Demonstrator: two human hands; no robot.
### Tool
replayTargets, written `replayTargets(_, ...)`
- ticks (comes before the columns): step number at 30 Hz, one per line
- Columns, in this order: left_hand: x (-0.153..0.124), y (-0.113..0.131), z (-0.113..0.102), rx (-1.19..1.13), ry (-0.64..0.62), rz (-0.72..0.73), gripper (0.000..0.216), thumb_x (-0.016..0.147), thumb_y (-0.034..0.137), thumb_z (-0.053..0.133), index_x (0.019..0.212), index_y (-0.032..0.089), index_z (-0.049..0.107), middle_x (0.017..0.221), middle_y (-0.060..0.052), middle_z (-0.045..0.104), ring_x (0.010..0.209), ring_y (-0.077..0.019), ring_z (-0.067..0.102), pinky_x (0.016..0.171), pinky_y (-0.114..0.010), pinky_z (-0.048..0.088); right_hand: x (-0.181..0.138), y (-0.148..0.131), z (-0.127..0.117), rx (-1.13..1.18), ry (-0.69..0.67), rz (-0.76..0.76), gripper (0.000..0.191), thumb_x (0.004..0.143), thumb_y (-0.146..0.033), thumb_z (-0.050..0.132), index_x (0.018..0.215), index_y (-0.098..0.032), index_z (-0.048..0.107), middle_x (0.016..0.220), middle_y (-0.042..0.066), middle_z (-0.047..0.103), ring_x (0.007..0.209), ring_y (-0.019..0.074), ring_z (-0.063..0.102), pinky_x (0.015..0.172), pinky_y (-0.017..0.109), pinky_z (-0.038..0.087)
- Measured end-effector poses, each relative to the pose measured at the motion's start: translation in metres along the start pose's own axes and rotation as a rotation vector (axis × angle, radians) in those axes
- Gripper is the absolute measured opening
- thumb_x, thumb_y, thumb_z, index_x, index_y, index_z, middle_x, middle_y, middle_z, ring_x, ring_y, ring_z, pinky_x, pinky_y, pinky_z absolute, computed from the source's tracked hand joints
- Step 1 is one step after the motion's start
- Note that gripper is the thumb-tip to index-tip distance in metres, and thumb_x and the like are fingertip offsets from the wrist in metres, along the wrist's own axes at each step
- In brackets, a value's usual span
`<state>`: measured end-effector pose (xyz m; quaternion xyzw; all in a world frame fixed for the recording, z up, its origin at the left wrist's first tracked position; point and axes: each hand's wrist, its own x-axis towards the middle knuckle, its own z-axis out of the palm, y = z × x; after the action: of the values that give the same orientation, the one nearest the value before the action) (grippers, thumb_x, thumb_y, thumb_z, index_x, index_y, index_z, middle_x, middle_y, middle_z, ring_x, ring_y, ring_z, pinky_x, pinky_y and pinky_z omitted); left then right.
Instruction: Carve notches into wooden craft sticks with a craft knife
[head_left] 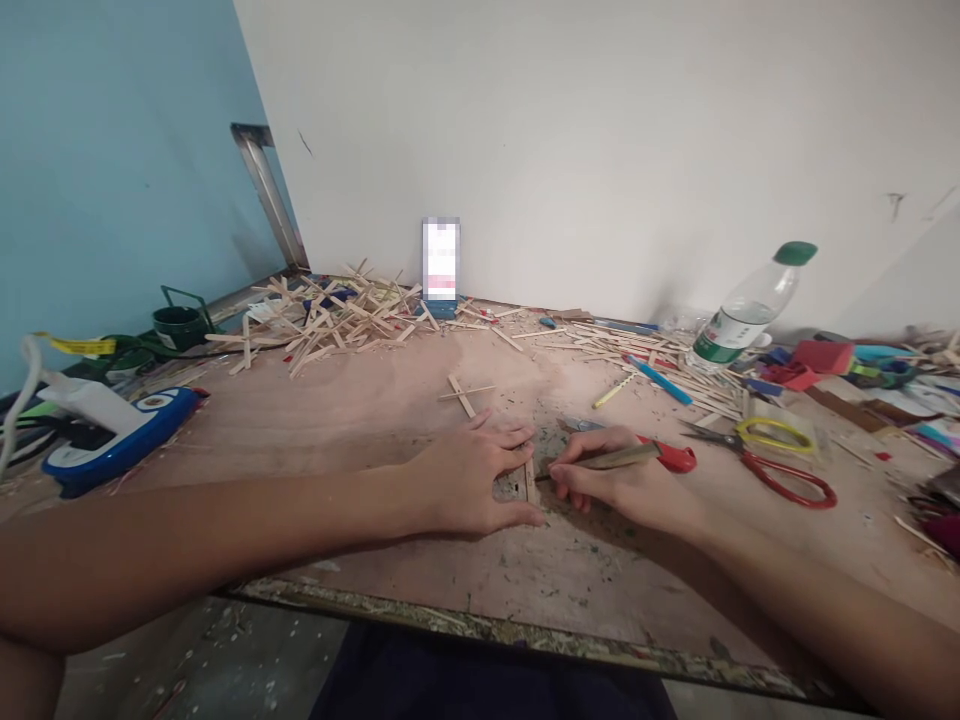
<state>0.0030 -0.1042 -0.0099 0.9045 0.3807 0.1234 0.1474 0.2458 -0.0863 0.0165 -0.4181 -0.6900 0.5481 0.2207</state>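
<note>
My left hand (pixel 476 478) lies low on the table, its fingertips and thumb at the two ends of a short wooden stick (pixel 530 482), holding it down. Under the palm, a small greyish patch with a dark spot shows partly; I cannot make out what it is. My right hand (pixel 600 470) is closed in a writing grip around a slim pen-like tool (pixel 619 457) with an olive-brown shaft. Its dark tip is beside the stick. Just beyond my left hand are two crossed sticks (pixel 466 394). A red-handled cutter (pixel 675 457) lies partly hidden behind my right hand.
Scissors (pixel 750 455) with yellow and red handles lie at right, near a tilted water bottle (pixel 739 310). Blue pen (pixel 664 382), loose sticks (pixel 592 345) and a stick pile (pixel 337 320) lie farther back. A lit phone (pixel 441 260) stands by the wall; a blue power strip (pixel 127 440) sits left.
</note>
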Motion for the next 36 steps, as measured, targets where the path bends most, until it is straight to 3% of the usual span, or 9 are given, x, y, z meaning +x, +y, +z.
replayTargets(5, 0.001, -0.005, 0.002, -0.025, 0.017, 0.039, 0.088, 0.092, 0.076, 0.071, 0.152, 0.012, 0.061, 0.163, -0.017, 0.050, 0.155, -0.0318, 0.047, 0.133, -0.047, 0.030, 0.000, 0.000, 0.000, 0.030, 0.032, -0.013, 0.038, 0.081, -0.053, 0.083, 0.068, -0.019, 0.071, 0.064, 0.003, 0.072, 0.052, 0.0140, 0.061, 0.051, 0.027, 0.051)
replayTargets(10, 0.000, -0.010, 0.005, -0.050, 0.074, 0.064, 0.096, 0.085, 0.078, 0.076, 0.152, 0.010, 0.061, 0.159, -0.018, 0.056, 0.149, -0.0327, 0.055, 0.129, -0.047, 0.038, -0.002, -0.003, 0.001, 0.030, 0.037, -0.016, 0.035, 0.082, -0.050, 0.081, 0.068, -0.019, 0.072, 0.063, 0.003, 0.070, 0.052, 0.0134, 0.059, 0.049, 0.026, 0.049)
replayTargets(12, -0.002, -0.011, 0.004, -0.037, 0.148, 0.085, 0.080, 0.096, 0.068, 0.072, 0.151, 0.011, 0.061, 0.156, -0.017, 0.060, 0.147, -0.0315, 0.058, 0.127, -0.047, 0.042, -0.002, -0.003, 0.001, 0.031, 0.033, -0.018, 0.034, 0.082, -0.048, 0.081, 0.068, -0.019, 0.072, 0.063, 0.003, 0.071, 0.052, 0.0135, 0.060, 0.049, 0.025, 0.050)
replayTargets(15, -0.004, -0.012, 0.001, -0.030, 0.203, 0.127, 0.037, 0.111, 0.033, 0.056, 0.141, 0.015, 0.069, 0.150, -0.012, 0.066, 0.142, -0.0263, 0.062, 0.124, -0.045, 0.044, -0.002, -0.002, 0.001, 0.030, 0.032, -0.025, 0.034, 0.082, -0.048, 0.081, 0.067, -0.018, 0.072, 0.063, 0.003, 0.070, 0.052, 0.0131, 0.060, 0.049, 0.025, 0.049)
replayTargets(18, -0.004, -0.013, -0.001, -0.027, 0.187, 0.193, 0.032, 0.107, 0.015, 0.051, 0.124, 0.020, 0.077, 0.143, -0.007, 0.072, 0.135, -0.0241, 0.066, 0.119, -0.043, 0.047, -0.002, -0.003, 0.001, 0.020, 0.040, -0.027, 0.035, 0.082, -0.047, 0.083, 0.066, -0.018, 0.073, 0.058, 0.002, 0.067, 0.050, 0.0128, 0.059, 0.047, 0.024, 0.047)
replayTargets(26, -0.006, -0.011, -0.002, 0.010, 0.195, 0.274, 0.034, 0.107, 0.015, 0.051, 0.120, 0.022, 0.080, 0.112, -0.008, 0.074, 0.101, -0.0243, 0.067, 0.096, -0.040, 0.050, -0.001, -0.003, 0.002, 0.011, 0.128, -0.025, 0.035, 0.080, -0.046, 0.086, 0.063, -0.019, 0.070, 0.056, 0.001, 0.066, 0.049, 0.0122, 0.058, 0.046, 0.023, 0.047)
replayTargets(36, -0.007, -0.011, -0.002, 0.090, 0.198, 0.266, 0.034, 0.101, 0.009, 0.056, 0.117, 0.025, 0.081, 0.098, -0.004, 0.070, 0.091, -0.0201, 0.062, 0.088, -0.034, 0.047, 0.000, 0.003, 0.001, 0.004, 0.127, -0.025, 0.040, 0.080, -0.053, 0.084, 0.066, -0.019, 0.070, 0.062, 0.003, 0.070, 0.051, 0.0132, 0.061, 0.048, 0.024, 0.051)
